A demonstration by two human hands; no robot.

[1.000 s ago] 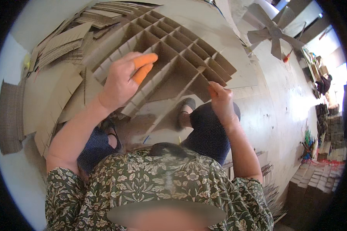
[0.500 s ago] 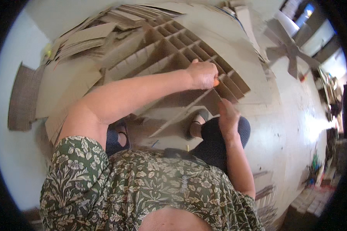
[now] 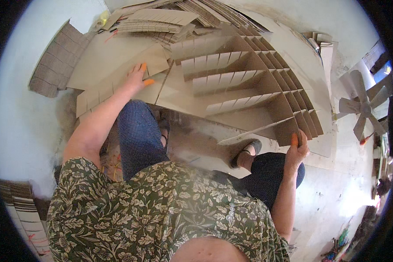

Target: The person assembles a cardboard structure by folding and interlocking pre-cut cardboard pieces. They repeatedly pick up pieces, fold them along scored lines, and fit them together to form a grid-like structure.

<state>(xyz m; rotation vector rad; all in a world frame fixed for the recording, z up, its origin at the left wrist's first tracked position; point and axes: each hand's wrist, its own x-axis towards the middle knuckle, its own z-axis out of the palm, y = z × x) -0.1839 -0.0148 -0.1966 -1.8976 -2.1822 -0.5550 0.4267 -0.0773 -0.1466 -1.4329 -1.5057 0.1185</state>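
Observation:
A partly assembled cardboard divider grid [image 3: 287, 105] stands in front of me, its crossed strips forming small cells on the right. Toward the left, several slotted strips [image 3: 225, 79] stick out from it. My right hand [image 3: 298, 148] grips the grid's near right corner, thumb and fingers closed on the cardboard. At the left, my left hand [image 3: 136, 81] lies with fingers apart on flat slotted cardboard strips [image 3: 155, 62]. Orange coverings show on fingertips of both hands. Whether the left fingers pinch an edge does not show; they look spread.
Stacks of cut cardboard strips [image 3: 159, 19] lie at the back. A dark slotted cardboard piece [image 3: 56, 61] leans at the far left. A fan [image 3: 364, 105] stands at the right. My knees and feet are close beneath the work surface's front edge [image 3: 196, 114].
My left hand has left the grid's near right corner and moved left onto the loose strips. My right hand stays at the corner. The view has shifted too.

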